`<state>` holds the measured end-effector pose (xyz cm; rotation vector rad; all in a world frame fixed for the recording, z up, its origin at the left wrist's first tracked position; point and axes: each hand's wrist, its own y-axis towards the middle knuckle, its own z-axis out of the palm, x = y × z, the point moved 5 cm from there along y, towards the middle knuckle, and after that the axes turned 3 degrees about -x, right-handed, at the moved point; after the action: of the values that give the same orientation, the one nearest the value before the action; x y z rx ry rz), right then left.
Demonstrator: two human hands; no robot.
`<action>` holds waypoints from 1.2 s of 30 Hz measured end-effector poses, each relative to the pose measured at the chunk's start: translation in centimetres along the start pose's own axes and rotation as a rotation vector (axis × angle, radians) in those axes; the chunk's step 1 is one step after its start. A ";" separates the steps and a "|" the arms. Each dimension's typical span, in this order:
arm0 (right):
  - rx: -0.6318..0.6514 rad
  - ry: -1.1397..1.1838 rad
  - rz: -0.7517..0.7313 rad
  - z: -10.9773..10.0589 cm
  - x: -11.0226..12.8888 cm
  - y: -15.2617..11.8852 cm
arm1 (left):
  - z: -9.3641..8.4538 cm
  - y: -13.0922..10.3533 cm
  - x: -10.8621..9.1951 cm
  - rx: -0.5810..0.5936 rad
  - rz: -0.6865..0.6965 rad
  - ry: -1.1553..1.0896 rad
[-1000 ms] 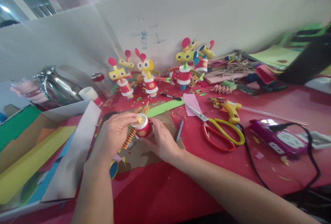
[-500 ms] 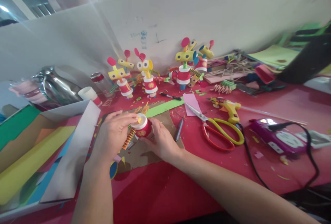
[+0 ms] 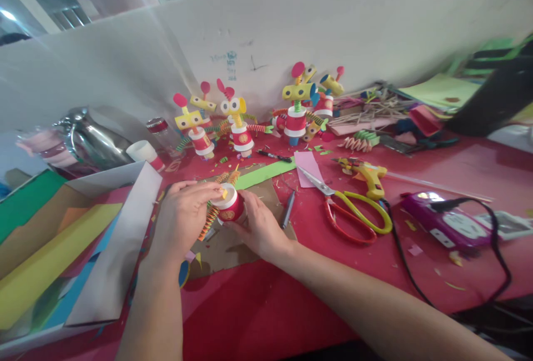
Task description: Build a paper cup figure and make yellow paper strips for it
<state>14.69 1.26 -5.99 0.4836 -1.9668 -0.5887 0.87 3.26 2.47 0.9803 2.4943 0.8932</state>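
A red and white paper cup stands with its white end up over the brown cardboard. My right hand is wrapped round the cup's right side. At the cup's white top, my left hand pinches a small yellow paper piece against the surface. Folded orange and green paper springs stick out at the cup's left, partly hidden by the left hand. A dark grey marker lies just right of my right hand.
Scissors, a yellow glue gun and a purple power strip with a black cable lie at right. Several paper-cup figures stand along the wall. A white box of coloured paper is at left, a steel jug behind it.
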 end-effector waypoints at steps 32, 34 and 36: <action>0.174 0.156 0.045 -0.6 -0.5 1.0 | -1.8 -0.9 2.6 0.067 -0.403 -0.343; 0.332 0.338 0.103 -0.8 -0.8 1.5 | -1.4 -1.0 2.7 0.160 -0.350 -0.311; 0.476 0.536 0.145 -1.1 -0.9 1.8 | -1.0 -1.0 2.5 0.234 -0.297 -0.269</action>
<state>15.95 2.95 -5.11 0.6992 -1.5908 0.1122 -1.89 3.96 2.40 0.7122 2.4565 0.3604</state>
